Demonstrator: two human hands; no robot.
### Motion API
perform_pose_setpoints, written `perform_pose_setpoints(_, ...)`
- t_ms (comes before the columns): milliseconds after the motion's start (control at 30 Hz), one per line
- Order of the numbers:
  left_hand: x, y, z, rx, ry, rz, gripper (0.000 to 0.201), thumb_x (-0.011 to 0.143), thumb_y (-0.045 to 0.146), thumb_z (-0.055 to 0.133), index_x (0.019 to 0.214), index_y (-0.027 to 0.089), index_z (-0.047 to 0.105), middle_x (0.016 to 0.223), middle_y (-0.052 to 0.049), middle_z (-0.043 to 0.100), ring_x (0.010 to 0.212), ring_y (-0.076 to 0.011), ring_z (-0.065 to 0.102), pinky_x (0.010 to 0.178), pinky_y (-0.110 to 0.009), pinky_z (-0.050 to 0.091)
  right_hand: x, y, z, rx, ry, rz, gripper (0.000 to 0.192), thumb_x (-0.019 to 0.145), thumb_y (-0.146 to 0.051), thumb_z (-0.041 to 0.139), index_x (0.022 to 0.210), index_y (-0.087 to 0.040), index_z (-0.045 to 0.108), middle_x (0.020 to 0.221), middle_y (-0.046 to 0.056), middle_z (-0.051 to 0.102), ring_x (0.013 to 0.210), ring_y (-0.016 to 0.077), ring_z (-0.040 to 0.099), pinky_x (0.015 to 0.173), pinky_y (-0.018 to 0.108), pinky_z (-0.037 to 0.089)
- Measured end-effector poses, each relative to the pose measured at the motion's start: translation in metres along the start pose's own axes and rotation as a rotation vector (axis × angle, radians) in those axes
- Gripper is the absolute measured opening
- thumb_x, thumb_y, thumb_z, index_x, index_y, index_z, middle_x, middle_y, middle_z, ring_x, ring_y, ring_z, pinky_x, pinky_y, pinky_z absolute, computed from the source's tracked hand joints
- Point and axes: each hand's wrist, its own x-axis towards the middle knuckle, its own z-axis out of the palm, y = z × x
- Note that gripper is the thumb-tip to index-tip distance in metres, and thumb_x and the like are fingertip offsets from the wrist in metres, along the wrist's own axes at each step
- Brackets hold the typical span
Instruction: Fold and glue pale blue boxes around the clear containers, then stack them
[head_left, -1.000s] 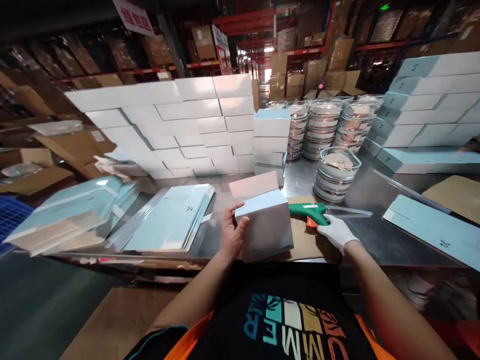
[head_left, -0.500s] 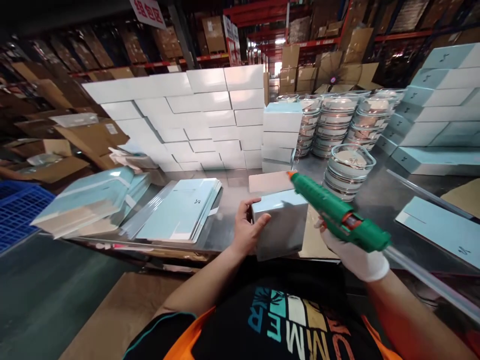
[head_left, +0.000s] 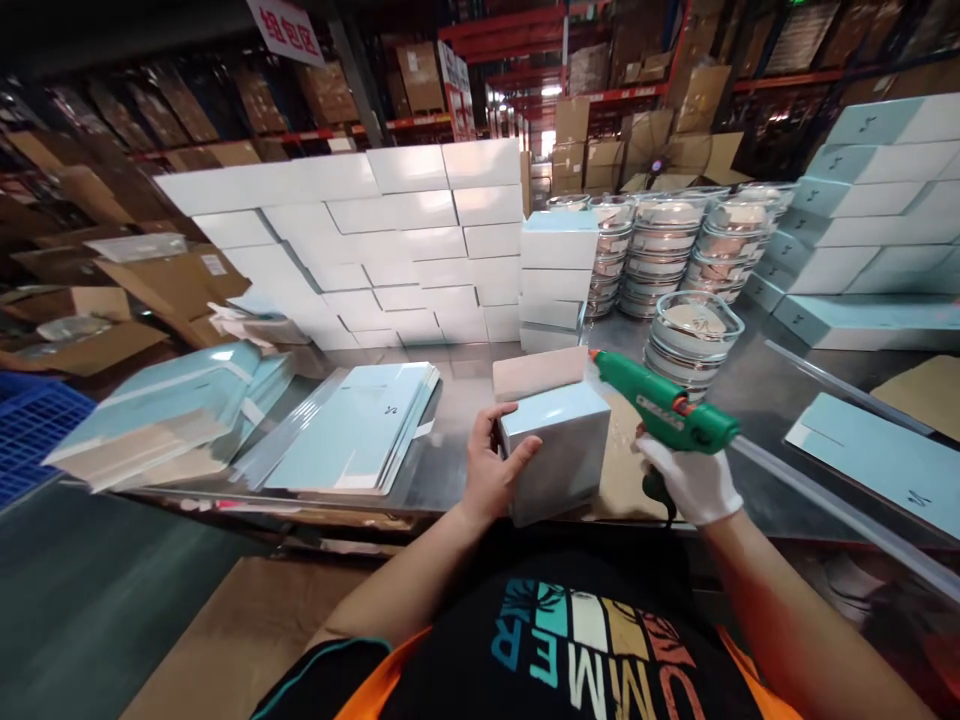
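My bare left hand (head_left: 495, 465) grips the left side of a small light-blue and white box (head_left: 562, 455), thumb on the near face and fingers round the far edge. A pale flap (head_left: 538, 372) sticks out from the box's far side. My right hand (head_left: 694, 478), in a white glove, is closed round the handle of a green glue gun (head_left: 664, 405). The gun's orange nozzle points left, close to the flap's right end. A long translucent glue stick (head_left: 840, 510) runs out of its back. Under the box and gun lies brown cardboard (head_left: 630, 470).
A wall of white boxes (head_left: 420, 240) stands at the back. Stacked clear round containers (head_left: 690, 345) are behind the gun. Flat light-blue cartons (head_left: 345, 425) lie on the left, another flat carton (head_left: 877, 465) on the right. Boxes (head_left: 870, 220) are piled at the far right.
The glue gun has moved slightly down and tilted flatter, its nozzle shifting right towards the flap's end. My left hand still holds the box in about the same place.
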Motion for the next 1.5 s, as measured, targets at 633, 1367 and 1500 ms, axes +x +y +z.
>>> perform_pose_setpoints(633, 0.014, -0.009, -0.007, -0.057, -0.099, 0.077, 0.068, 0.080, 0.079, 0.078, 0.114, 0.021, 0.070, 0.096, -0.006, 0.070, 0.086, -0.0228, 0.064, 0.078, -0.032, 0.050, 0.046, -0.009, 0.058, 0.033, -0.164, -0.138, 0.064, 0.087, -0.050, 0.054, 0.143, -0.019, 0.060, 0.137, 0.011, 0.073, 0.123, 0.0287, 0.068, 0.109, 0.043, 0.054)
perform_pose_setpoints(1367, 0.036, 0.004, -0.034, -0.067, -0.433, 0.347, 0.029, 0.093, 0.058, 0.078, 0.097, 0.031, 0.086, 0.113, -0.010, 0.082, 0.137, -0.0373, 0.066, 0.118, -0.067, 0.049, 0.018, -0.007, 0.032, -0.049, -0.468, -0.590, 0.015, 0.100, -0.035, 0.070, 0.109, -0.035, 0.083, 0.143, 0.008, 0.071, 0.134, 0.0294, 0.067, 0.118, 0.053, 0.051)
perform_pose_setpoints(1500, 0.035, -0.007, -0.038, -0.030, -0.447, 0.363, 0.043, 0.092, 0.060, 0.078, 0.123, 0.031, 0.081, 0.131, -0.014, 0.078, 0.144, -0.0379, 0.061, 0.121, -0.065, 0.046, 0.007, 0.023, 0.040, -0.108, -0.338, -0.467, 0.059, 0.084, -0.040, 0.085, 0.139, -0.032, 0.068, 0.156, 0.013, 0.061, 0.143, 0.0350, 0.060, 0.119, 0.055, 0.050)
